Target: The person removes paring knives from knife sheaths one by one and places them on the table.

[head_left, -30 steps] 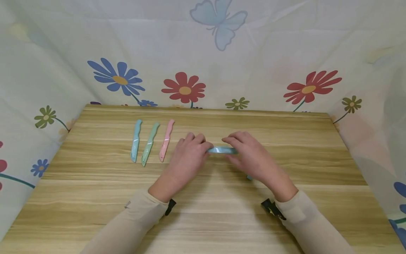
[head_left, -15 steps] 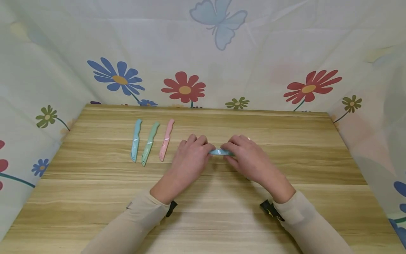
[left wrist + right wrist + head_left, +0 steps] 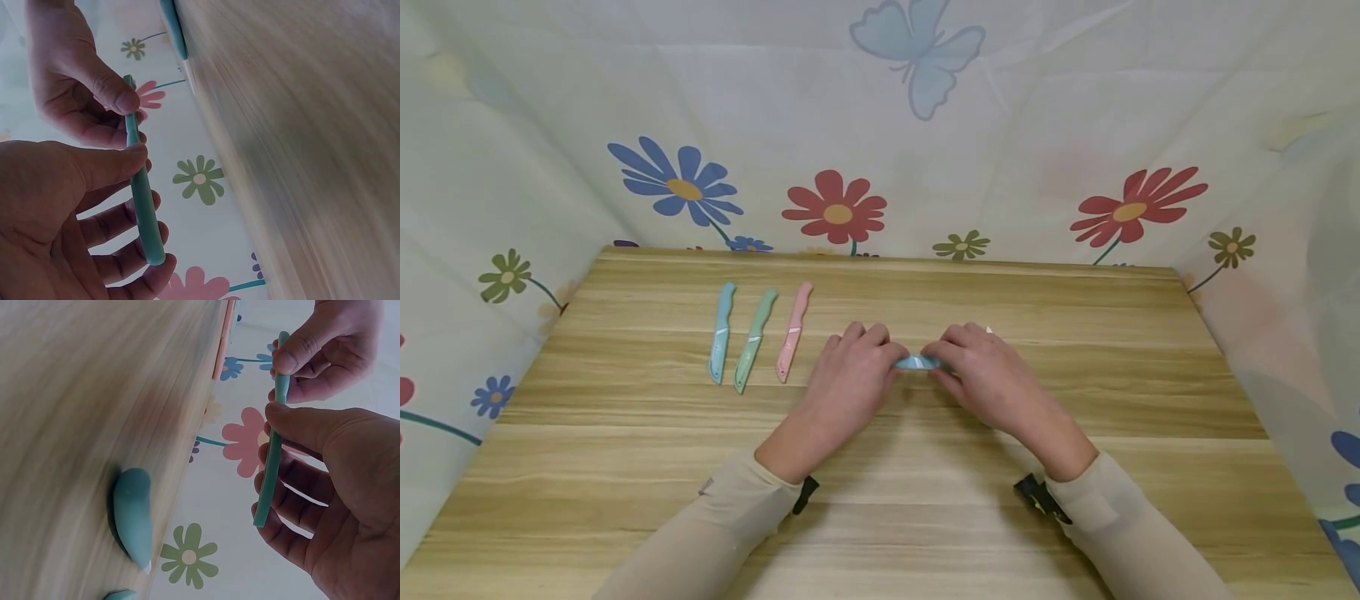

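Observation:
Both hands hold one light-blue sheathed knife (image 3: 917, 362) crosswise above the table. My left hand (image 3: 853, 375) pinches its rounded handle end between thumb and fingers; in the left wrist view the handle (image 3: 145, 219) lies along the fingers. My right hand (image 3: 992, 375) pinches the sheath end, the sheath (image 3: 270, 475) running across its fingers in the right wrist view. The fingers cover much of the knife in the head view. On the table below the right hand lies a teal rounded piece (image 3: 132, 515) with a white bit at one end, mostly hidden from the head view.
Three sheathed knives lie side by side at the left back of the wooden table (image 3: 917, 533): blue (image 3: 720, 333), green (image 3: 756, 340) and pink (image 3: 793, 332). Another teal piece (image 3: 120, 594) shows at the right wrist view's lower edge. A flower-printed curtain (image 3: 1022, 150) surrounds the table.
My right hand has moved slightly left, its fingers closing over the knife's sheath end. Less of the knife shows between the hands. The three knives on the table have not moved.

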The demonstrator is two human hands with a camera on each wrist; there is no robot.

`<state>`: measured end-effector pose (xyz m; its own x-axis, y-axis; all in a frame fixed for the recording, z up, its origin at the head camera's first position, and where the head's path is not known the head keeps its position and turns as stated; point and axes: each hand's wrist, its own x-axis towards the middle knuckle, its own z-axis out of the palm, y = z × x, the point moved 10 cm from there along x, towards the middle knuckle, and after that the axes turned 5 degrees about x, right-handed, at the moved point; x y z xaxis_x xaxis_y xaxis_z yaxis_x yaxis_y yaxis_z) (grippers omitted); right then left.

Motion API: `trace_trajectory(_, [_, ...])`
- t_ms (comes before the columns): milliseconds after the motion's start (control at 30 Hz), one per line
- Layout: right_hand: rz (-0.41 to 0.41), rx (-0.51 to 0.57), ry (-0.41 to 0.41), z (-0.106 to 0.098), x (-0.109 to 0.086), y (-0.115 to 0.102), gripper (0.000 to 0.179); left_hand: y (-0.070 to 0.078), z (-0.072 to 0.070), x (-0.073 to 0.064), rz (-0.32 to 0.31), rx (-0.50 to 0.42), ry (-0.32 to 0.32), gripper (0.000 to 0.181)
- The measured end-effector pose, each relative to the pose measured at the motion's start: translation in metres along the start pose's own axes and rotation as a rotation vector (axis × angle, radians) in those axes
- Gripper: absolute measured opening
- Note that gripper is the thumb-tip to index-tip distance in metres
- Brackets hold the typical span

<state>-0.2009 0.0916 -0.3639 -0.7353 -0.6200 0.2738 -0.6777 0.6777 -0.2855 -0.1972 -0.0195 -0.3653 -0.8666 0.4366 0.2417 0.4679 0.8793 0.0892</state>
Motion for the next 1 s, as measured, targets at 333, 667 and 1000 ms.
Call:
trace_trajectory(333, [0.0,0.012,-0.006,-0.0014,0.0002,0.0001,0.024,-0.0003,-0.0005,0.001,0.005,0.01,0.003,0.02])
trace_trajectory(667, [0.003,0.015,-0.01,-0.0019,0.0007,0.0012,0.024,-0.0019,-0.0012,0.0016,-0.002,0.002,0.002,0.019])
trace_trajectory(1000, [0.007,0.017,-0.011,-0.0022,0.0011,0.0027,0.024,-0.0038,-0.003,0.0014,-0.01,0.001,-0.005,0.02])
